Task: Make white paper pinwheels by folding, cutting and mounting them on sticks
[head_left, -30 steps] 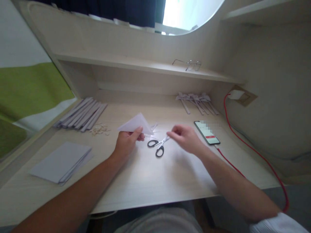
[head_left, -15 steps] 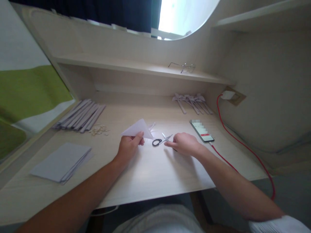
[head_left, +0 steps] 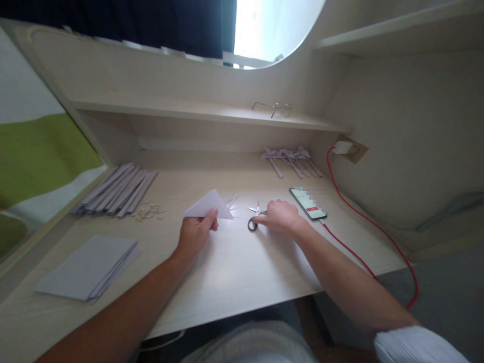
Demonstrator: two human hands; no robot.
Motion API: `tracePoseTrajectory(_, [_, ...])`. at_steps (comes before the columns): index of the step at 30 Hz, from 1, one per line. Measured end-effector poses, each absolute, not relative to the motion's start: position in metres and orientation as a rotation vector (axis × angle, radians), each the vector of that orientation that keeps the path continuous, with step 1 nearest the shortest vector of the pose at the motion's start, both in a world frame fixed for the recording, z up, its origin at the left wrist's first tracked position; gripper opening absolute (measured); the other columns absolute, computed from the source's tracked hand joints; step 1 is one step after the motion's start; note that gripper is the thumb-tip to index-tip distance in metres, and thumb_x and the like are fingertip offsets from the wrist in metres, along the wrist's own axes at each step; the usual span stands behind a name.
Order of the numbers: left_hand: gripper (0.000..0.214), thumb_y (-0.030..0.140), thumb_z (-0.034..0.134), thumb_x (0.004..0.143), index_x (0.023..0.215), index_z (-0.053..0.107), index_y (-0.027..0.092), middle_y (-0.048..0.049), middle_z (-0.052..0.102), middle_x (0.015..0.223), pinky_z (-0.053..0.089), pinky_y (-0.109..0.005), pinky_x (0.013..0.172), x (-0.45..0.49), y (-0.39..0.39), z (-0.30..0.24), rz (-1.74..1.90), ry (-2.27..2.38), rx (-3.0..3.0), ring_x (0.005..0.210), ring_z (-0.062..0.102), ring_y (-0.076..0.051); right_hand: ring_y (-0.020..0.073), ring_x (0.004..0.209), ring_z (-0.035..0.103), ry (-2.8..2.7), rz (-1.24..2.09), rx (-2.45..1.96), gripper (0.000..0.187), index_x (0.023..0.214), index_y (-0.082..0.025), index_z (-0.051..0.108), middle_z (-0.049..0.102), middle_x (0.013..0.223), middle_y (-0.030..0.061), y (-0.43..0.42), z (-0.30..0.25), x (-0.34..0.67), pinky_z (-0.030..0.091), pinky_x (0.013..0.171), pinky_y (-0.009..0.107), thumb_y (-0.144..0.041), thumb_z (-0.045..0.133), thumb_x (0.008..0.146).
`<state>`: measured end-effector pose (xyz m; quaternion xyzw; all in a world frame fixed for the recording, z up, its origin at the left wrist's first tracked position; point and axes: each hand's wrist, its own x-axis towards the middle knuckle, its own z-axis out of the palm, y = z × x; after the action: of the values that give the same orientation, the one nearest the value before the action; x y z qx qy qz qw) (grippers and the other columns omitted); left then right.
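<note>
My left hand (head_left: 196, 234) is closed on a folded white paper triangle (head_left: 210, 204), pinching its lower edge with the thumb on top. To the right, my right hand (head_left: 280, 218) has its fingers on the black-handled scissors (head_left: 252, 224). The scissors' blades stand apart and point away from me, toward the back of the desk. One handle loop shows left of the fingers; the other is mostly hidden by the hand. Thin white paper scraps (head_left: 231, 201) lie just beyond the triangle's right corner.
A stack of white paper (head_left: 88, 267) lies at the left, with rolled paper sticks (head_left: 117, 189) and rubber bands (head_left: 149, 212) behind it. Paper pieces with stems (head_left: 291, 159) lie at the back right. A phone (head_left: 308, 203) on a red cable (head_left: 350, 249) is beside my right hand. Eyeglasses (head_left: 276, 108) rest on the shelf.
The scissors have turned in my right hand, so the blades now point more to the back and left. My left hand still holds the paper triangle. The whole view has shifted slightly.
</note>
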<state>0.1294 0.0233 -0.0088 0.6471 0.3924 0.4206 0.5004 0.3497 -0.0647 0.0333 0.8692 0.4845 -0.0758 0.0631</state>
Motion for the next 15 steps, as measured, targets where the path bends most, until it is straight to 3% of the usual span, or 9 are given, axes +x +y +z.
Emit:
tracePoseTrajectory(9, [0.043,0.042,0.064,0.082,0.046,0.059,0.019,-0.0014,0.06,0.049,0.045,-0.029,0.062,0.13,0.029,-0.015,1.027,0.938,1.588,0.054,0.057,-0.017,0.0289,0.081,0.073,1.486,-0.377,2.585,0.035,0.094,-0.01,0.08,0.077,0.09,0.021,-0.067,0.041,0.361,0.041,0.059,0.029,-0.037,0.07,0.075])
tracePoseTrajectory(15, [0.042,0.04,0.065,0.082,0.045,0.059,0.019,-0.0015,0.06,0.049,0.045,-0.029,0.063,0.129,0.028,-0.012,1.045,0.937,1.561,0.054,0.056,-0.015,0.0267,0.073,0.07,1.584,-0.503,2.644,0.025,0.073,-0.01,0.076,0.075,0.076,0.0194,-0.071,0.04,0.375,0.039,0.057,0.029,-0.033,0.067,0.077])
